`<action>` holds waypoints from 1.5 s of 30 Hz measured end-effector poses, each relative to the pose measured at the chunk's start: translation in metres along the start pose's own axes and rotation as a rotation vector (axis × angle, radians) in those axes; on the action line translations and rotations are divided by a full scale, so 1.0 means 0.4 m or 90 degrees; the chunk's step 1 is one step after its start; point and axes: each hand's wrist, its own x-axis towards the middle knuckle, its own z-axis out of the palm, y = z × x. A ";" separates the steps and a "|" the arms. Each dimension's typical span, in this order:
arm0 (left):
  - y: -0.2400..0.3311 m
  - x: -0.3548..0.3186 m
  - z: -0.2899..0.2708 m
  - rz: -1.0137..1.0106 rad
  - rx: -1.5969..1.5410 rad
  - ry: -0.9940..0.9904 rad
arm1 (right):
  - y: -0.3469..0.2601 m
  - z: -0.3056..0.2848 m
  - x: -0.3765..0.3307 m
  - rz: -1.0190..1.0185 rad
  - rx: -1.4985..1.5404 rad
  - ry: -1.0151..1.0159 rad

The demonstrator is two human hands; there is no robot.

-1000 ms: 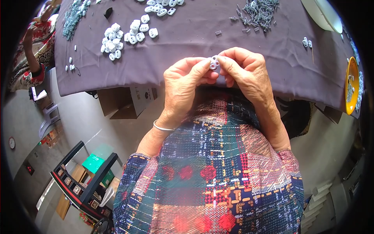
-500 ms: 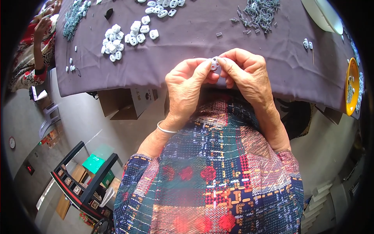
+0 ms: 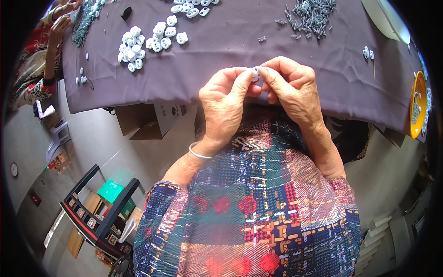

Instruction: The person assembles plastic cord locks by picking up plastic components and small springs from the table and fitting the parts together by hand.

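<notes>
A small white plastic cord lock (image 3: 255, 74) with round holes is held up just above the near edge of the cloth-covered table. My left hand (image 3: 220, 100) pinches it from one side between thumb and fingers, and a white bangle circles that wrist. From the other side, my right hand (image 3: 296, 91) grips it with thumb and forefinger. The fingertips cover part of it. Beyond my left hand lies a pile of similar white cord locks (image 3: 131, 50), with another group (image 3: 164, 36) beside it. Small metal springs (image 3: 314, 17) are heaped farther off to the right.
Right of my hands are two cord locks (image 3: 368, 53) by a thin stick, a yellow dish (image 3: 418, 105) and a pale bowl (image 3: 385, 21). A black scrap (image 3: 126, 14) lies far left. Another person's hand (image 3: 60, 27) is at the left edge. Below stands a cardboard box (image 3: 143, 121).
Both hands keep their pinch on the cord lock, which has turned slightly, with its holes showing less. My left hand has shifted a little to the right. The other person's hand has moved.
</notes>
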 end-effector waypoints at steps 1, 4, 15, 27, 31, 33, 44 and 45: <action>0.000 0.000 0.001 0.010 0.002 -0.004 | 0.000 0.000 0.001 -0.019 -0.013 0.000; 0.001 0.002 0.002 0.014 0.018 -0.004 | -0.004 0.002 0.003 -0.013 -0.044 -0.001; 0.008 0.009 -0.001 -0.002 -0.023 0.004 | 0.031 0.040 -0.003 -0.218 -0.175 0.104; 0.052 0.031 -0.029 -0.187 -0.173 -0.078 | -0.006 0.028 0.001 -0.343 -0.374 0.097; 0.052 0.036 -0.033 -0.210 -0.158 -0.088 | -0.011 0.023 0.001 -0.358 -0.428 0.080; 0.052 0.034 -0.032 -0.209 -0.159 -0.086 | -0.010 0.022 0.002 -0.360 -0.443 0.080; 0.031 0.022 -0.010 -0.146 -0.150 -0.045 | 0.007 0.033 0.000 -0.388 -0.463 0.115; 0.030 0.021 -0.008 -0.142 -0.155 -0.039 | 0.009 0.034 0.002 -0.386 -0.463 0.117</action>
